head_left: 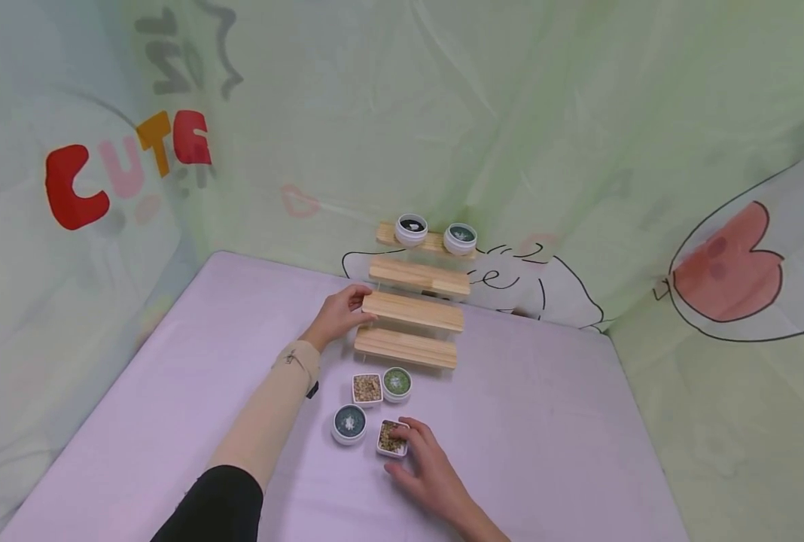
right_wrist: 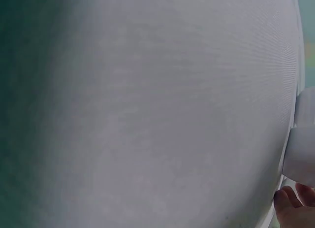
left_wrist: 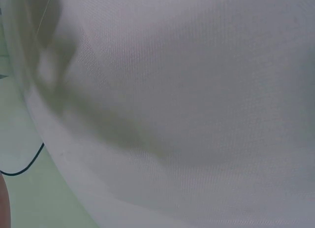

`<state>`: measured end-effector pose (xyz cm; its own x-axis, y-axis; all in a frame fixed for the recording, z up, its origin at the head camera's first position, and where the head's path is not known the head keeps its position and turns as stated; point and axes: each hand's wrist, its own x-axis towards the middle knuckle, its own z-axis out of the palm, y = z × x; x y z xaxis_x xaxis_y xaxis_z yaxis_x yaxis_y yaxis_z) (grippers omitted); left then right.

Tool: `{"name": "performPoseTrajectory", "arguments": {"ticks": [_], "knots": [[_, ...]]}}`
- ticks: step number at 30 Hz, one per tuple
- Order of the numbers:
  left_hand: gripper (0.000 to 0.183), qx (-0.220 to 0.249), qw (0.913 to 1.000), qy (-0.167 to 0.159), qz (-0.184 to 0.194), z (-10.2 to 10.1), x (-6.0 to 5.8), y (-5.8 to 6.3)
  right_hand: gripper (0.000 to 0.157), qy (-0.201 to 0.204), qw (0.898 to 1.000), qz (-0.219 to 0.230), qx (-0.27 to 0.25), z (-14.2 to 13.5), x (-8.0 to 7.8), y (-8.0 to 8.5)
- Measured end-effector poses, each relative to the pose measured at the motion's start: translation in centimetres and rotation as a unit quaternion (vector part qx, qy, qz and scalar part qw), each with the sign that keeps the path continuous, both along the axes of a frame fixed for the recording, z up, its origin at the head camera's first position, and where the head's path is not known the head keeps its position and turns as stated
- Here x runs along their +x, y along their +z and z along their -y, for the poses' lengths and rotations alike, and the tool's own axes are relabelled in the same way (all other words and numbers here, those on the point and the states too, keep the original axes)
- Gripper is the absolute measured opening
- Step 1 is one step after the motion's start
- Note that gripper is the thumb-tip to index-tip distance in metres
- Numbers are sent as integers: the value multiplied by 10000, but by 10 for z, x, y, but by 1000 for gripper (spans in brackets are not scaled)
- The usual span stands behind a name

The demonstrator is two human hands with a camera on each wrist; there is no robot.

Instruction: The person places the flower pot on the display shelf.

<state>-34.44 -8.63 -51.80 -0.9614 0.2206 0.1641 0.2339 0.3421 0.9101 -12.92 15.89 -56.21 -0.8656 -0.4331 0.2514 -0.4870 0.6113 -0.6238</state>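
Observation:
My left hand (head_left: 339, 315) grips the left end of a stepped wooden rack (head_left: 412, 310), thumb and fingers around the end of one plank. Over a small square white dish (head_left: 392, 439) of greenish-brown bits reaches my right hand (head_left: 430, 468); its fingers are spread at the dish's right side, the thumb apart below it. Close by stand a square dish of tan bits (head_left: 366, 389), a round pot with a green top (head_left: 397, 384) and a round pot with a dark blue-green top (head_left: 349, 423). The right wrist view catches fingertips (right_wrist: 283, 201) beside a white container (right_wrist: 300, 156).
Two round white pots, one dark-topped (head_left: 412, 229) and one teal-topped (head_left: 460, 238), sit on the rack's highest plank. A pale lilac cloth (head_left: 531, 436) covers the table. Printed curtains (head_left: 348, 113) hang behind and at both sides.

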Motion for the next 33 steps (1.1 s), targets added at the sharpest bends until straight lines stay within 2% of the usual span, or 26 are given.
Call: {"name": "performPoseTrajectory", "arguments": {"ticks": [8, 16, 21, 27, 33], "knots": [[59, -52, 10000, 22, 53, -1, -1, 1, 46, 84, 9999, 141, -3, -1, -1, 1], [59, -90, 9999, 25, 59, -1, -1, -1, 42, 13, 9994, -347, -29, 0, -2, -3], [59, -23, 10000, -4, -13, -1, 0, -2, 37, -243, 9992, -310, -116, 1, -2, -4], [59, 33, 10000, 3, -77, -1, 0, -2, 37, -435, 9970, 11, -637, 2, -6, 2], [59, -12, 10000, 27, -55, -1, -1, -3, 35, -428, 9920, 251, -1164, 3, -16, 15]]}}
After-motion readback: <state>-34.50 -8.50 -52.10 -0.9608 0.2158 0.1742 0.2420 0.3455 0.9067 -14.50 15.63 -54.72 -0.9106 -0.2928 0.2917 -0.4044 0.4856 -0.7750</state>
